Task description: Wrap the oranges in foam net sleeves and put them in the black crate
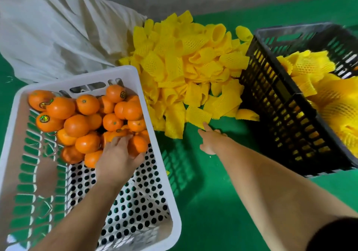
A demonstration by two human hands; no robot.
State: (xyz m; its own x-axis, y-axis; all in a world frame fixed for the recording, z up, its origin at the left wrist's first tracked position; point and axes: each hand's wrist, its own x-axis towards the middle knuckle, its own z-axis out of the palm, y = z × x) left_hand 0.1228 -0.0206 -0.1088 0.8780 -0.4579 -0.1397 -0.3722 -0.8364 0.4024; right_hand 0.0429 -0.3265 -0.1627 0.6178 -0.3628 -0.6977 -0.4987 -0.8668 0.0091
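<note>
My left hand (120, 151) curls over one orange (138, 146) in the white basket (124, 72), among roughly twenty oranges, some hidden beneath others. My right hand (210, 138) reaches with straight fingers, touching a yellow foam net sleeve (197, 114) at the heap's edge. Right of it stands one black crate (279, 103), cut off, holding wrapped fruit. A white sack (58, 27) lies beyond.

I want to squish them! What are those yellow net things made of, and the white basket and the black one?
The yellow net sleeves look like soft foam: matte, puffy mesh that bends and crumples. The white basket looks like hard, smooth, slightly glossy plastic with punched holes. The black crate seems to be duller rigid plastic with slotted walls.
</note>
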